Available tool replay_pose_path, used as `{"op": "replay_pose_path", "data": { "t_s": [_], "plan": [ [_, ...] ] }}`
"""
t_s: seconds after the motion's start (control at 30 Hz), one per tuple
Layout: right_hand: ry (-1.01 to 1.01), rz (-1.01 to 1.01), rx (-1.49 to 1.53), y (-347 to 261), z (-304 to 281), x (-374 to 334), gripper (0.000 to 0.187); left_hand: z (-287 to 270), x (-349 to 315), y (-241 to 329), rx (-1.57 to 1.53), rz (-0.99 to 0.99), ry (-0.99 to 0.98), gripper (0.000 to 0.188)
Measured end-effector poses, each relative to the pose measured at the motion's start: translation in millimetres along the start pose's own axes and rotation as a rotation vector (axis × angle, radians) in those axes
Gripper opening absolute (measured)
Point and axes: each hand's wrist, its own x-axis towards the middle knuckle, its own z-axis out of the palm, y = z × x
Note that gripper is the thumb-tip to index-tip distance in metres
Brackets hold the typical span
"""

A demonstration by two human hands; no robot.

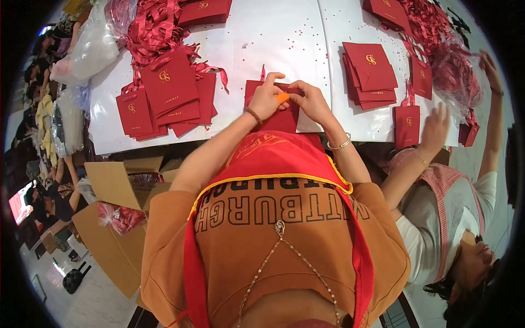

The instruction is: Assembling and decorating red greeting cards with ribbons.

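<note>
In front of me at the table's near edge lies a red paper gift bag (286, 121), partly covered by my hands and apron. My left hand (263, 102) is closed over its upper part, with an orange band or finger cover (282, 98) at the fingertips. Thumb and fingers of my right hand (313, 103) are pinched together just beside it; whatever is between them is too small to make out. A short piece of red ribbon (263, 72) sticks up beyond the left hand.
Stacked red bags (170, 85) and a heap of red ribbons (153, 27) lie left. More bags (370, 71) lie right, near a co-worker's hand (436, 130). Small red dots speckle the white table (246, 54). An open cardboard box (112, 240) stands at lower left.
</note>
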Motion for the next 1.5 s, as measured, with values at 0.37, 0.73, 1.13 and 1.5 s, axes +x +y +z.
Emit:
{"op": "replay_pose_path", "data": {
  "t_s": [0.37, 0.73, 1.13, 1.5],
  "plan": [
    [-0.008, -0.11, -0.034, -6.6, 7.4, 2.6, 0.019, -58.7, 61.2, 37.2, 0.745, -0.013, -0.54, 0.028],
    [-0.019, -0.095, 0.02, -10.7, 5.6, -1.4, 0.019, -48.9, 70.0, 19.1, 0.394, -0.119, -0.37, 0.018],
    [-0.123, -0.089, 0.159, -12.5, 4.1, -5.9, 0.012, -74.7, 103.6, 7.6, 0.196, 0.01, 0.11, 0.017],
    [-0.113, -0.106, 1.035, -3.8, -5.5, -4.1, 0.015, -72.9, 54.7, -12.8, -0.68, -0.192, -0.184, 0.023]
  ]
}}
